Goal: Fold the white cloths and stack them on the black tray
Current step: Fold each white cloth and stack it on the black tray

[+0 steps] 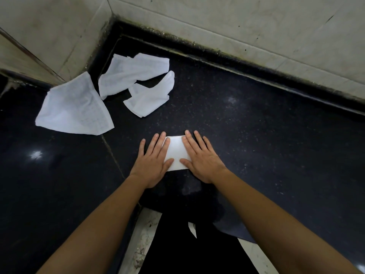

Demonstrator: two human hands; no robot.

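Both hands, left hand [153, 163] and right hand [201, 161], press flat on a folded white cloth [176, 153].

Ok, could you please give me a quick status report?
Left hand, right hand flat on folded cloth. Three unfolded cloths beyond, left. Nothing in the way.

The left hand [153, 161] and right hand [201, 159] are bare, and so are both forearms [110, 214] down to the picture's lower edge. The fingernails [187, 132] are short and plain. Lower down, the person wears a black garment [189, 246] of unclear kind.
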